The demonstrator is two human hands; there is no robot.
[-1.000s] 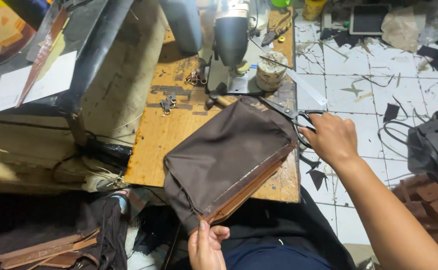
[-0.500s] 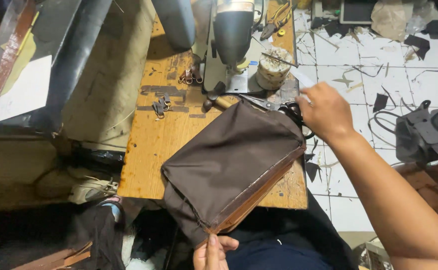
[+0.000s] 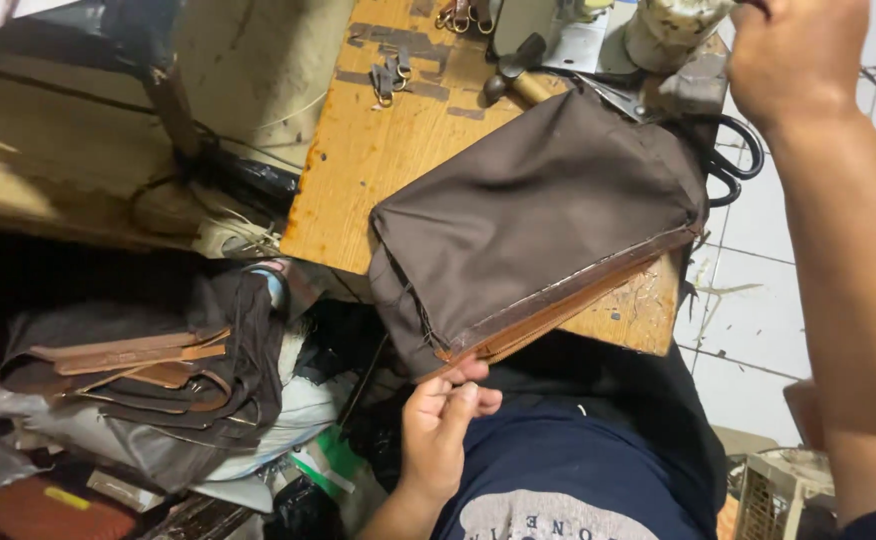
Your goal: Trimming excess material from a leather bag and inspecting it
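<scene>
- While I look down through the head camera, my left hand point(image 3: 438, 425) pinches the near corner of the brown fabric bag point(image 3: 538, 220) between thumb and fingers, right where the tan edge trim meets the cloth.
- The bag lies flat on the wooden table point(image 3: 378, 150), its near corner hanging over the table's front edge above my lap; it is a soft, matte, woven cloth, roughly rectangular, with a stiffer tan leather-like strip along its lower edge and loose threads at the corner.
- My right hand point(image 3: 793, 55) is raised at the table's far right corner, knuckles towards me and curled into a loose fist; I cannot tell whether it grips anything, since the fingertips are cut off by the frame.
- Black-handled scissors point(image 3: 728, 160) lie just beside the bag's right end, partly tucked under it, their loops over the table edge.
- The table top is worn, orange-toned wood, scuffed and marked with dark patches.
- A hammer point(image 3: 513, 75) with a dark head rests just beyond the bag's upper edge.
- Small metal clips point(image 3: 390, 75) lie on the bare wood, well apart from the bag.
- A pale round jar point(image 3: 668, 30) stands at the far edge, crusted on the outside; its contents are not visible.
- Left of me, a heap of brown leather straps point(image 3: 138, 365) and dark fabric pieces sits on a low pile.
- White floor tiles point(image 3: 758, 270) show at right.
</scene>
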